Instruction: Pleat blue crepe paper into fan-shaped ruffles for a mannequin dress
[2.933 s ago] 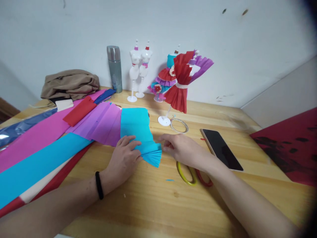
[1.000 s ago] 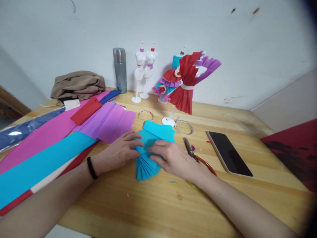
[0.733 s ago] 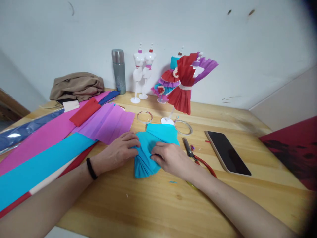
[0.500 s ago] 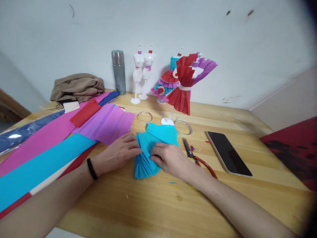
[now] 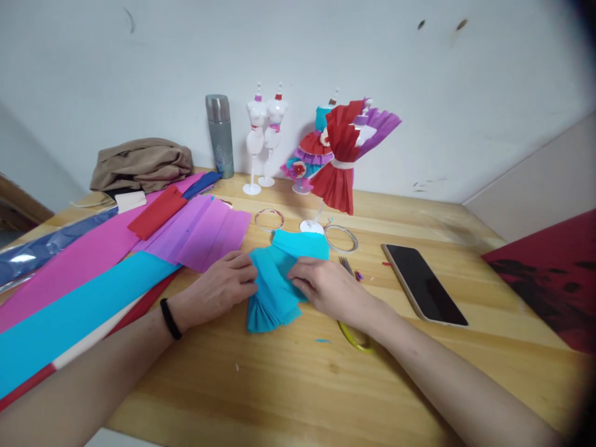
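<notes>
A pleated piece of blue crepe paper (image 5: 274, 282) lies on the wooden table, its folds fanning out at the near end. My left hand (image 5: 228, 282) pinches its left edge, fingers curled together. On the right side of the paper, my right hand (image 5: 321, 282) has thumb and fingers closed on it. The blue paper's far part (image 5: 302, 244) lies flat and wide. Scissors (image 5: 345, 266) are partly hidden under my right wrist, and a yellow handle (image 5: 354, 338) shows below it.
Crepe paper strips (image 5: 93, 292) spread across the left. Behind stand a flask (image 5: 220, 139), bare mannequins (image 5: 255, 133) and a mannequin in a red paper dress (image 5: 339, 180). Tape rings (image 5: 341, 238) lie in front of them. A phone (image 5: 424, 284) rests at the right; brown cloth (image 5: 142, 164) lies back left.
My right hand has shifted slightly right on the paper, and its forearm now covers the red scissor handles. The pleats at the near end look more gathered. The whole view has moved slightly.
</notes>
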`<state>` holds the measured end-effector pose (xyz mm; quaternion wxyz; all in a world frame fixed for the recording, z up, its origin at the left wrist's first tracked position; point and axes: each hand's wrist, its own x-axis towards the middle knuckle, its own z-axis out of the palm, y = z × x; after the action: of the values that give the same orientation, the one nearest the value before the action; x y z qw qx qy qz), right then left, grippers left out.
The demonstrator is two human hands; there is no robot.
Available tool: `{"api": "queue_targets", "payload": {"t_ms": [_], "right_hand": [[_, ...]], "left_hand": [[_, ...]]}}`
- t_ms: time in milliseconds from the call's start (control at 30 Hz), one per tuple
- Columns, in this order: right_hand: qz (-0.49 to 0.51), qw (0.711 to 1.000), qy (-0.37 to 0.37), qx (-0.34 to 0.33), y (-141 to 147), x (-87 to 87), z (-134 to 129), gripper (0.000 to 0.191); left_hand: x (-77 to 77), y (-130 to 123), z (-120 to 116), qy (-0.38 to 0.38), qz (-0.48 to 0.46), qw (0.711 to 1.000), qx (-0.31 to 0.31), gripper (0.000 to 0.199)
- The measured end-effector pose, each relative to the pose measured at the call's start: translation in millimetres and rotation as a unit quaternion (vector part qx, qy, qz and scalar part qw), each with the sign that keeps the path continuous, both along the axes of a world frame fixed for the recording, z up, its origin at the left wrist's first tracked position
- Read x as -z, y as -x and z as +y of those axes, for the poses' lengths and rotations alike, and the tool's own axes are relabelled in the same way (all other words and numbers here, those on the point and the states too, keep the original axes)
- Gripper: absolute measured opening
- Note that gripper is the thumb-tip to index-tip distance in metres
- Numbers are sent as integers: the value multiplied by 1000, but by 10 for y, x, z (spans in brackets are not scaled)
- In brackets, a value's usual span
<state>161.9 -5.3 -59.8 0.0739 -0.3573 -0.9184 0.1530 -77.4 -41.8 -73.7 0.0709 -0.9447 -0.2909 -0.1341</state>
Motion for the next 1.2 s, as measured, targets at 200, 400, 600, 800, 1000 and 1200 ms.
{"api": "queue_targets", "payload": {"t_ms": [200, 400, 600, 800, 1000, 1200], "right_hand": [[-47, 999, 9, -17, -41, 5, 50, 16], [-19, 1000, -4, 1, 35, -7, -29, 17], [-6, 999, 31, 13, 139, 65, -118, 18], [23, 997, 40, 69, 190, 133, -83, 15], [17, 995, 6, 98, 238, 151, -63, 19], [13, 994, 13, 106, 301, 193, -91, 10]], "left_hand": [[-74, 22, -17, 6, 14, 1000, -6, 18], [-72, 14, -32, 11, 22, 1000, -14, 20], [-53, 12, -30, 20, 33, 999, -15, 21], [-22, -5, -26, 21, 29, 999, -15, 21], [-20, -30, -26, 17, 31, 999, -8, 21], [-7, -67, -37, 14, 31, 999, -9, 21]]}}
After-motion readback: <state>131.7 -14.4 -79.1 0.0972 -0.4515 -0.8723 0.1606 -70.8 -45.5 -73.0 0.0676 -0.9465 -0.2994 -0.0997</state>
